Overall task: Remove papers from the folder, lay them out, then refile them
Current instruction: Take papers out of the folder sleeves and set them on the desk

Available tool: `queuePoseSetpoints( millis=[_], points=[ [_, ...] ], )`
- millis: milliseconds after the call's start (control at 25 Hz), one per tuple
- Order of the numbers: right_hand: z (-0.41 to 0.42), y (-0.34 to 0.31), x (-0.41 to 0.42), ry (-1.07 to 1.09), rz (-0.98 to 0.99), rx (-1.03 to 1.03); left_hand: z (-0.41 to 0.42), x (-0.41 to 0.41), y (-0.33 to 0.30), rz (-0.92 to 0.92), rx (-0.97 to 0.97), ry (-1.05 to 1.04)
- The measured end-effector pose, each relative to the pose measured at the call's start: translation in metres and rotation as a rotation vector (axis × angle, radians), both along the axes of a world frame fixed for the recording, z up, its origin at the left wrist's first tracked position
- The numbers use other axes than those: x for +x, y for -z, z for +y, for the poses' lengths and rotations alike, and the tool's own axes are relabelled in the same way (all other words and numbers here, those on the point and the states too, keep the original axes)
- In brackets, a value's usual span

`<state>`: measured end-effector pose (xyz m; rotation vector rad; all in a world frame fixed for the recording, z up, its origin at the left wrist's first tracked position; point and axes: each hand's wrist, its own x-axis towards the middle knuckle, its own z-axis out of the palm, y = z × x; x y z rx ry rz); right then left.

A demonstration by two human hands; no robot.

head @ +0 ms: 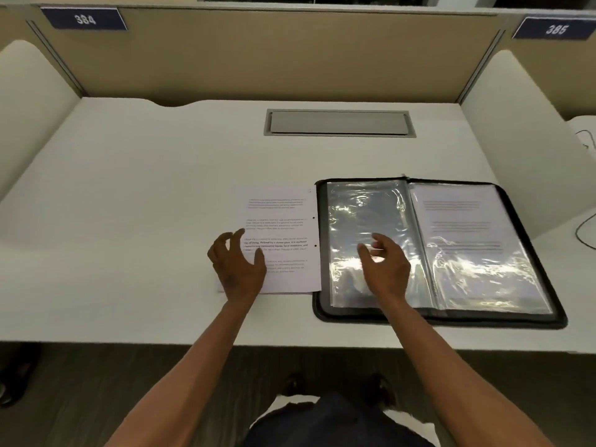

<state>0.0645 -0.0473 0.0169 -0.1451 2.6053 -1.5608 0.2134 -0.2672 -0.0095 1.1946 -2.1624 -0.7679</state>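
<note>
A black zip folder (545,253) lies open on the white desk (145,195), right of centre. Its left clear sleeve (361,214) looks empty and shiny. The right sleeve holds a printed sheet (461,217). A loose printed paper (283,221) with two punch holes lies flat on the desk just left of the folder. My left hand (237,266) hovers over the paper's lower left part, fingers loosely curled, holding nothing. My right hand (385,266) is over the left sleeve with relaxed fingers, also holding nothing.
A grey cable hatch (338,123) is set into the desk behind the folder. Beige partition walls (290,59) with number plates 384 and 385 enclose the desk. A thin cable (585,227) trails at the far right.
</note>
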Motion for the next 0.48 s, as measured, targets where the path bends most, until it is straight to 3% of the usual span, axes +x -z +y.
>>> queuePoseSetpoints(
  millis=[80,200,320,480],
  points=[
    [0.071,0.01,-0.013,0.17,0.027,0.153,0.038,-0.004,-0.005,0.051,0.052,0.101],
    [0.167,0.025,-0.037,0.294,-0.111,0.527,0.105,-0.014,-0.015,0.108,0.103,0.261],
    [0.211,0.042,-0.05,0.137,-0.196,0.745,0.17,-0.038,-0.023,0.135,0.096,0.442],
    [0.212,0.042,-0.056,0.051,-0.018,0.789,0.229,-0.082,-0.035,0.168,0.165,0.566]
  ],
)
